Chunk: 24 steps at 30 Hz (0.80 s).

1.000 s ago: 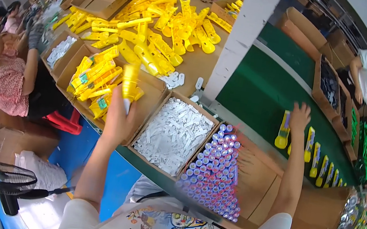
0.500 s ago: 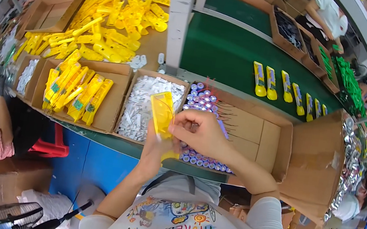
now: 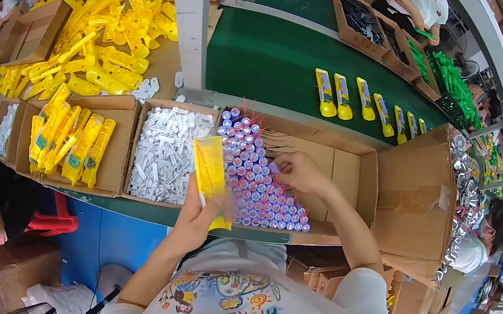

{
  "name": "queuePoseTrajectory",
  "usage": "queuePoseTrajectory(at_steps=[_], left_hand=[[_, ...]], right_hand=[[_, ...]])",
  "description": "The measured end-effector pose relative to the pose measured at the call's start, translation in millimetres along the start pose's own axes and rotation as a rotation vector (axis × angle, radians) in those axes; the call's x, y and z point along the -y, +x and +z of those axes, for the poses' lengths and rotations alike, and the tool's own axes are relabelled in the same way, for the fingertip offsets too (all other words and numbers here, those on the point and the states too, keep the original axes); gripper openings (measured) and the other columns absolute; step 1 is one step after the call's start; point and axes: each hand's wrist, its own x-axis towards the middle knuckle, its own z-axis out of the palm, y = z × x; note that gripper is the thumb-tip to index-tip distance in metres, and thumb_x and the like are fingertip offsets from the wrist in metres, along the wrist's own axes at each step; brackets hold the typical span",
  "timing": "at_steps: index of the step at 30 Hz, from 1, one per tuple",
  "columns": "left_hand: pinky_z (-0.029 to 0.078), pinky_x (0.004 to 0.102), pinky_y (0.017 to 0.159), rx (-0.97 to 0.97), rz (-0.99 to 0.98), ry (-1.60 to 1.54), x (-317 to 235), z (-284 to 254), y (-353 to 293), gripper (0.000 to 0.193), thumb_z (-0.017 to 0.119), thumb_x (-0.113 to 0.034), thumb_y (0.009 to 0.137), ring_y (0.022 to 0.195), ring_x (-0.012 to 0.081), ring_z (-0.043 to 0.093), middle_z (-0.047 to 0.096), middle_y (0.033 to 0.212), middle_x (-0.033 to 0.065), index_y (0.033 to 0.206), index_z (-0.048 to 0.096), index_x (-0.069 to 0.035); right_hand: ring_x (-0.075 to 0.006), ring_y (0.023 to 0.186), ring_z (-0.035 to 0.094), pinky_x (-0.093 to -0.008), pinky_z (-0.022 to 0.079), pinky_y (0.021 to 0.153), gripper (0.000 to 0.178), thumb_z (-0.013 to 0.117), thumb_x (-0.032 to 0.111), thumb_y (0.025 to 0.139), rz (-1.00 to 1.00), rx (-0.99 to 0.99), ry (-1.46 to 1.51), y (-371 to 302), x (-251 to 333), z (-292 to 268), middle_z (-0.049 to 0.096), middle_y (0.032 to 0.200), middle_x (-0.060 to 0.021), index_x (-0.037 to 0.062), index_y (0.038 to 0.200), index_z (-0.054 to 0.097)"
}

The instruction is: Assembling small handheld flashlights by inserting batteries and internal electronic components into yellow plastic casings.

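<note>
My left hand (image 3: 196, 214) is closed around a yellow plastic casing (image 3: 208, 162), a long, hollow piece held tilted in front of the boxes. Motion smears the thumb and the casing's lower part. My right hand (image 3: 301, 172) reaches into a cardboard box with its fingers pinched on a purple battery at the right side of the pile. The batteries (image 3: 246, 189) are purple cylinders stacked end-up, with thin red and dark wires sticking out. Part of the gripped battery is hidden by my fingers.
Left of the batteries stand a box of small white parts (image 3: 165, 156) and a box of yellow casings (image 3: 71, 143). More yellow casings (image 3: 115, 58) are heaped beyond. Filled yellow units (image 3: 364, 99) line the green belt (image 3: 268, 60). A grey post (image 3: 191, 20) rises behind the boxes. Other people work nearby.
My right hand has left the casing and moved right, to the batteries. My left hand still holds the casing, now slightly lower. The whole view has shifted, with the surroundings sliding left.
</note>
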Motion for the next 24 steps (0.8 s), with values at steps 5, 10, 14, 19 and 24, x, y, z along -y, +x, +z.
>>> queuePoseTrajectory(at_steps=[5, 10, 14, 19, 24], left_hand=[[0.05, 0.0295, 0.064, -0.014, -0.007, 0.117, 20, 6, -12, 0.04, 0.043, -0.004, 0.097, 0.07, 0.0133, 0.054, 0.051, 0.09, 0.0072, 0.133, 0.025, -0.005], [0.052, 0.0309, 0.07, 0.031, -0.116, 0.119, 18, 16, -11, 0.058, 0.042, -0.001, 0.095, 0.076, 0.0128, 0.054, 0.049, 0.097, 0.0072, 0.144, 0.013, -0.012], [0.052, 0.0305, 0.07, -0.023, -0.069, 0.167, 27, 4, -16, 0.06, 0.044, -0.002, 0.094, 0.077, 0.0125, 0.053, 0.048, 0.1, 0.0077, 0.145, 0.013, -0.012], [0.052, 0.0285, 0.066, -0.117, 0.161, 0.473, 18, -18, -21, 0.052, 0.047, -0.01, 0.097, 0.076, 0.012, 0.053, 0.049, 0.095, 0.0076, 0.141, 0.019, -0.011], [0.053, 0.0311, 0.065, -0.548, 0.011, -0.21, 0, -41, -28, 0.035, 0.045, -0.03, 0.101, 0.07, 0.0158, 0.057, 0.054, 0.088, 0.0072, 0.129, 0.03, -0.013]], right_hand=[[-0.0095, 0.074, 0.065, -0.0232, 0.052, 0.064, 0.029, 0.078, 0.006, 0.077, 0.162, -0.092, 0.833, -23, 76, -10, 0.068, 0.089, -0.0054, -0.0001, 0.102, 0.063], [-0.0059, 0.067, 0.06, -0.0221, 0.048, 0.056, 0.029, 0.083, 0.011, 0.073, -0.014, -0.044, 0.669, -22, 123, 7, 0.065, 0.078, -0.0033, 0.0022, 0.088, 0.061], [-0.0039, 0.068, 0.058, -0.0208, 0.047, 0.057, 0.032, 0.085, 0.009, 0.071, 0.087, 0.017, 0.455, -6, 140, 19, 0.059, 0.074, 0.0007, 0.0048, 0.079, 0.054], [-0.0042, 0.066, 0.055, -0.0211, 0.044, 0.055, 0.031, 0.084, 0.014, 0.072, -0.121, -0.004, 0.363, 23, 149, 40, 0.058, 0.072, 0.0002, 0.0059, 0.077, 0.054], [-0.0166, 0.071, 0.063, -0.0324, 0.049, 0.06, 0.015, 0.073, 0.015, 0.077, -0.423, 0.106, 0.0, 107, 143, 62, 0.06, 0.071, -0.0036, 0.0063, 0.085, 0.064]])
